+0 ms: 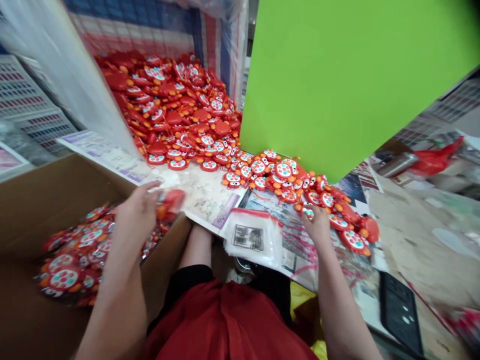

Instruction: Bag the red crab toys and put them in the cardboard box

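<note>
My left hand is over the inner edge of a cardboard box, closed on a red toy crab that is smeared by motion; whether a bag covers it I cannot tell. Inside the box lie several bagged toy crabs in clear plastic. On the table, my right hand pinches another toy crab at the front of a row of loose toy crabs. Between my hands, at the table's front edge, rests a stack of clear bags with red top strips.
A large heap of red toy crabs spills from a plastic-lined sack behind the table. The cardboard box stands at left. A green panel rises behind the row. A black phone lies at right.
</note>
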`<state>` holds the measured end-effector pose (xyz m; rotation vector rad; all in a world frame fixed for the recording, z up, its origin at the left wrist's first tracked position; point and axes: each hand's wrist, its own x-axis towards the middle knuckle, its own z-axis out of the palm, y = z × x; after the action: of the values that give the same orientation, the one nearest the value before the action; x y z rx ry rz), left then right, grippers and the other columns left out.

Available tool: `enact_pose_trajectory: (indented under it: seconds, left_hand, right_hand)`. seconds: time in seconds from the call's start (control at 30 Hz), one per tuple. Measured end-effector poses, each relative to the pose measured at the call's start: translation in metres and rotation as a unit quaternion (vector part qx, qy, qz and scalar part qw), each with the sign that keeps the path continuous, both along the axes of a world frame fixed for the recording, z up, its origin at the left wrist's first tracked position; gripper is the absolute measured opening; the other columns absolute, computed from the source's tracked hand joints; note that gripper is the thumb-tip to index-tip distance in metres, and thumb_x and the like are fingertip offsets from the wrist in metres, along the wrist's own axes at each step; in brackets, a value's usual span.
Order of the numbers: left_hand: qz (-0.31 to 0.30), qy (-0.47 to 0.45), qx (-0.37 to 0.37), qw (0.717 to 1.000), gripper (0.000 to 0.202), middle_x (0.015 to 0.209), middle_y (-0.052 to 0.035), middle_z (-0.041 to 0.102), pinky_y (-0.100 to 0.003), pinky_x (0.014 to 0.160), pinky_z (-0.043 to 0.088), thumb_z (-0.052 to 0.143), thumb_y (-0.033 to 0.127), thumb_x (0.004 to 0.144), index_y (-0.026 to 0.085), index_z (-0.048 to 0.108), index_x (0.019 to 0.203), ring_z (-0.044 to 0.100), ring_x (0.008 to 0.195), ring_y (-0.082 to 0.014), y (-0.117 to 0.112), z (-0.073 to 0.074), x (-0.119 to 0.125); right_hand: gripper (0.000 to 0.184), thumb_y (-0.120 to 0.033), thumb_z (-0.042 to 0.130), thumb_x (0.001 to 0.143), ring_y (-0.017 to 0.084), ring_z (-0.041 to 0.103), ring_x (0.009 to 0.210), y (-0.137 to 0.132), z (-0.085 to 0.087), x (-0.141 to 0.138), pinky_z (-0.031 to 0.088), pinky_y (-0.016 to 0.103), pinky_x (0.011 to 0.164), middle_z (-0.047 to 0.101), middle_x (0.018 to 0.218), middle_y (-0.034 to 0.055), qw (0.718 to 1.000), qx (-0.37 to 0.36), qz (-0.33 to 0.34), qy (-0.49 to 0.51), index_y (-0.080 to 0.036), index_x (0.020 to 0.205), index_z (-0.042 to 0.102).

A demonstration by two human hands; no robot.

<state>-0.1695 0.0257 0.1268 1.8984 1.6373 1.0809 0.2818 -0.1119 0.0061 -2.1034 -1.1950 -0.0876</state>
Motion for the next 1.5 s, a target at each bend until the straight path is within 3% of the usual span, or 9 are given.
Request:
enact_pose_trajectory:
  seconds: [0.07, 0.13, 0.37, 0.53, 0.7, 0.8, 0.97, 1.2, 1.5]
  left_hand:
    - [0.083, 0.1, 0.105, 0.986, 0.043, 0.128, -0.0115, 0.063, -0.054, 0.107, 0.038, 0.05, 0.03, 0.089, 0.017, 0.054, 0.13, 0.054, 0.123, -0.0315, 0.001, 0.004, -0.017]
    - [0.066, 0.157, 0.167, 0.971, 0.045, 0.138, -0.0148, 0.054, -0.054, 0.112, 0.031, 0.052, 0.027, 0.087, 0.013, 0.054, 0.13, 0.045, 0.131, -0.0332, 0.001, -0.004, -0.006]
    - [-0.348, 0.216, 0.046, 0.911, 0.027, 0.108, -0.011, 0.065, -0.038, 0.096, 0.044, 0.043, 0.013, 0.092, 0.018, 0.065, 0.105, 0.055, 0.107, -0.026, -0.012, -0.083, 0.143]
    - [-0.33, 0.258, -0.001, 0.908, 0.019, 0.109, -0.016, 0.058, -0.041, 0.089, 0.042, 0.057, 0.024, 0.089, 0.013, 0.063, 0.104, 0.052, 0.103, -0.0291, -0.019, -0.127, 0.195]
    - [-0.31, 0.289, 0.035, 0.905, 0.02, 0.106, -0.0163, 0.057, -0.044, 0.088, 0.039, 0.056, 0.027, 0.091, 0.012, 0.062, 0.102, 0.05, 0.102, -0.0303, -0.02, -0.141, 0.201]
    - [-0.343, 0.268, 0.071, 0.897, 0.018, 0.104, -0.016, 0.059, -0.045, 0.088, 0.039, 0.046, 0.022, 0.095, 0.012, 0.061, 0.099, 0.05, 0.101, -0.0302, -0.028, -0.143, 0.2]
    - [-0.371, 0.147, 0.038, 0.916, 0.025, 0.102, -0.0122, 0.061, -0.044, 0.091, 0.041, 0.045, 0.022, 0.096, 0.014, 0.055, 0.117, 0.053, 0.101, -0.0274, -0.04, -0.151, 0.199]
    - [-0.373, 0.045, -0.023, 0.927, 0.055, 0.11, -0.0134, 0.062, -0.046, 0.096, 0.04, 0.051, 0.024, 0.092, 0.015, 0.035, 0.143, 0.053, 0.11, -0.029, -0.034, -0.155, 0.198]
    - [-0.434, 0.148, 0.094, 0.884, 0.03, 0.114, -0.01, 0.061, -0.04, 0.095, 0.041, 0.045, 0.012, 0.093, 0.019, 0.061, 0.117, 0.05, 0.107, -0.0251, -0.035, -0.159, 0.196]
  right_hand:
    - [0.043, -0.04, 0.058, 0.081, 0.037, 0.052, 0.111, 0.0, -0.016, 0.016, 0.039, 0.054, 0.095, 0.061, 0.111, 0.019, 0.994, -0.071, -0.056, -0.067, -0.014, 0.114, 0.066]
    - [0.055, -0.046, 0.063, 0.079, 0.04, 0.049, 0.116, 0.001, -0.031, 0.023, 0.04, 0.055, 0.094, 0.054, 0.125, 0.0217, 0.984, -0.134, -0.079, -0.089, -0.015, 0.125, 0.061]
    - [0.045, -0.04, 0.055, 0.088, 0.035, 0.052, 0.109, -0.003, -0.036, 0.029, 0.043, 0.046, 0.087, 0.052, 0.122, 0.021, 0.971, -0.173, -0.047, -0.159, -0.015, 0.125, 0.057]
    - [0.049, -0.033, 0.054, 0.084, 0.032, 0.057, 0.099, -0.014, -0.019, 0.037, 0.045, 0.039, 0.076, 0.055, 0.116, 0.0187, 0.971, -0.192, -0.055, -0.128, -0.014, 0.129, 0.052]
    - [0.045, -0.034, 0.053, 0.076, 0.032, 0.055, 0.104, -0.021, -0.013, 0.045, 0.045, 0.044, 0.086, 0.06, 0.109, 0.0154, 0.991, 0.007, -0.108, 0.078, -0.014, 0.116, 0.056]
    - [0.026, -0.036, 0.047, 0.074, 0.027, 0.06, 0.09, -0.014, -0.014, 0.044, 0.05, 0.043, 0.078, 0.063, 0.088, 0.0069, 0.94, 0.17, -0.131, 0.264, -0.019, 0.091, 0.057]
    - [0.016, -0.036, 0.054, 0.07, 0.019, 0.063, 0.074, 0.002, -0.003, 0.017, 0.052, 0.033, 0.067, 0.064, 0.078, 0.0003, 0.867, 0.241, -0.006, 0.437, -0.022, 0.078, 0.054]
    - [0.043, -0.027, 0.076, 0.068, 0.02, 0.064, 0.095, 0.003, 0.032, -0.024, 0.051, 0.032, 0.082, 0.07, 0.108, 0.0019, 0.86, 0.046, 0.265, 0.434, -0.025, 0.11, 0.067]
    - [0.049, -0.045, 0.076, 0.072, 0.022, 0.065, 0.104, 0.045, 0.009, -0.042, 0.047, 0.04, 0.098, 0.071, 0.118, 0.0029, 0.863, 0.03, 0.259, 0.432, -0.026, 0.117, 0.069]
